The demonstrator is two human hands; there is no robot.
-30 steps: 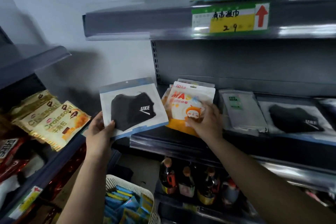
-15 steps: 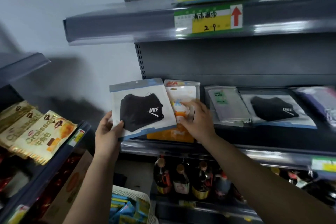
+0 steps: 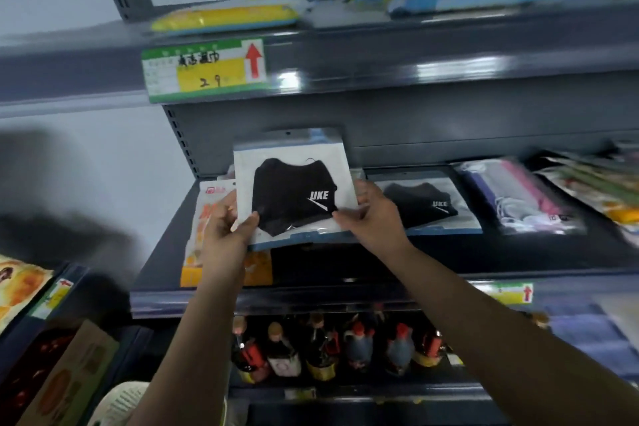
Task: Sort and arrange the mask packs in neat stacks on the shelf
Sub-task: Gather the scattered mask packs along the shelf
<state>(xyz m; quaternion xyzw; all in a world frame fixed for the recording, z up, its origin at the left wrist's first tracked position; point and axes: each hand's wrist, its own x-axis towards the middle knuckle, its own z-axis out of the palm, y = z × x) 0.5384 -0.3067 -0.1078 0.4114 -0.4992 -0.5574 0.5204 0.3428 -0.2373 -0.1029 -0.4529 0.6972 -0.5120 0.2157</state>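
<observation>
A black-mask pack (image 3: 294, 190) in a white and blue sleeve hangs above the dark shelf (image 3: 345, 263), held by both hands. My left hand (image 3: 230, 221) grips its lower left corner and my right hand (image 3: 373, 214) grips its lower right edge. Below it, at the shelf's left end, lies the orange and white mask pack (image 3: 204, 242), partly covered by my left hand. Another black-mask pack (image 3: 432, 206) rests flat just right of my right hand. A pink and purple mask pack (image 3: 518, 197) sits further right.
An upper shelf (image 3: 380, 52) with a green and yellow price tag (image 3: 204, 71) overhangs. Bottles (image 3: 325, 346) stand on the shelf below. Croissant packs (image 3: 17, 287) sit on the left rack, with a white basket (image 3: 117, 401) at the bottom.
My right hand left the orange pack lying on the shelf and took the right edge of the black-mask pack. The pack moved right, over the shelf. The view shifted up and right.
</observation>
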